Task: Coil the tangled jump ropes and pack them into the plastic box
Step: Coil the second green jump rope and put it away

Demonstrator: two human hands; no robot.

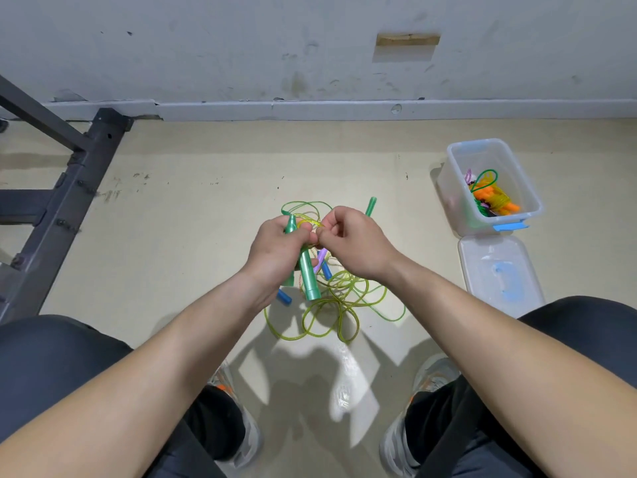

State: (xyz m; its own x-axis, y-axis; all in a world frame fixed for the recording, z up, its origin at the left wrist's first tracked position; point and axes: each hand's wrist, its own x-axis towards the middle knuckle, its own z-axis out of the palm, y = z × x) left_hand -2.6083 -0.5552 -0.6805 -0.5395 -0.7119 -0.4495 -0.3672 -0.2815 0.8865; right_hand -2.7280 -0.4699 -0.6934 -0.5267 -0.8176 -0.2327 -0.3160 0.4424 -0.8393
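Two bare hands meet above the middle of the floor. The left hand [279, 246] is clenched around a long teal-green plastic rope handle [309, 279], and the right hand [351, 243], touching the left one, pinches a thin yellow-green translucent rope [339, 282] between its curled fingers. The long axis of the handle runs almost straight away from the person, and its blunt end points back toward the person, slightly to the right. Below the hands the rope hangs and lies in loose tangled loops on the floor, together with a short blue handle [284, 298] and a lilac handle [322, 257]. A second green handle [370, 205] sticks out behind the right hand, pointing away. To the right, well apart from the tangle, stands a clear plastic box [477, 143]; it holds an orange-handled coiled rope [496, 198]. Its clear flat lid [499, 270] lies just beside it, on the near side. The smooth beige floor [172, 236] meets a stained grey-white wall [241, 46]. At the left stands a black metal frame [69, 174].
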